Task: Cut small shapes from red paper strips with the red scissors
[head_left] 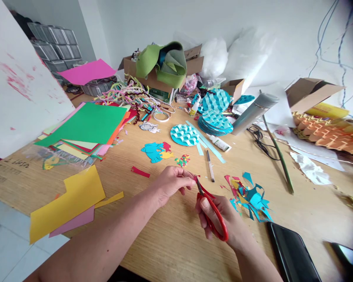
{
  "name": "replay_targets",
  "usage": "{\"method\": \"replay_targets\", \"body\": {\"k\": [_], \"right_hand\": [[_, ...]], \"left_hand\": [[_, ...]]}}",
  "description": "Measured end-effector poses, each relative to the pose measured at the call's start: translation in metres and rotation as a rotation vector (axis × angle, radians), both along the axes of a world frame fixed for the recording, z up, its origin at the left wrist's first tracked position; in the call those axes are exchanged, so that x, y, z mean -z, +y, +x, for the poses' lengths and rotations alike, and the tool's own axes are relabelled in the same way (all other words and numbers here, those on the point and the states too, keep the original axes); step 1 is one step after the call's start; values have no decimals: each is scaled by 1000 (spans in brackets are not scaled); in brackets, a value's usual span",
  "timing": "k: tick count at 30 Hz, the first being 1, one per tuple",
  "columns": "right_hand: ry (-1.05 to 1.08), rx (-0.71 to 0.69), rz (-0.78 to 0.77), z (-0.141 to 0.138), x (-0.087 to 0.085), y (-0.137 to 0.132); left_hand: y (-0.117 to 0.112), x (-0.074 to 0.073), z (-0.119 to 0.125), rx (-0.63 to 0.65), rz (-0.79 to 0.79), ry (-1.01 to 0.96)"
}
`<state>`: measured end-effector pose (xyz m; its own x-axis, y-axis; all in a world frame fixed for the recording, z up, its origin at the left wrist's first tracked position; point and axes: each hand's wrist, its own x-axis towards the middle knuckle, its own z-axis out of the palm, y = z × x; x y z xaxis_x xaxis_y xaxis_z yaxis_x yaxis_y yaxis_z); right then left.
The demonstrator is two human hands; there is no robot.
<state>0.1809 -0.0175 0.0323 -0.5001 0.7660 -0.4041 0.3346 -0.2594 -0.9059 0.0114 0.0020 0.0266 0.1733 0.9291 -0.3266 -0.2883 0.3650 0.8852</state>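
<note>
My right hand (216, 215) grips a pair of scissors (220, 219) by red handles, its dark blades pointing up toward my left fingers. In a pinch, my left hand (176, 180) holds a small piece of red paper (196, 176) at the blade tips; most of that piece is hidden by the fingers. Just beyond the hands lies a small heap of red, green and yellow paper bits (182, 159). Behind it rest a blue paper fish (153, 151), a yellow cutout (166, 155) and a red one (166, 146). A red strip (140, 172) lies left of my left hand.
Blue and red scraps (253, 197) lie to the right, near a black phone (292, 252). A pen (210, 166), glue bottle (220, 143) and blue wavy discs (184, 135) are farther back. Coloured sheets (85, 123) and yellow paper (70, 203) cover the left side.
</note>
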Motion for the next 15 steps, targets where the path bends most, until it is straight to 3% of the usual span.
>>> {"method": "replay_targets", "body": {"k": [15], "right_hand": [[-5,-20,-18,1,-4,0]], "left_hand": [[0,0,-1,27,14,9]]}}
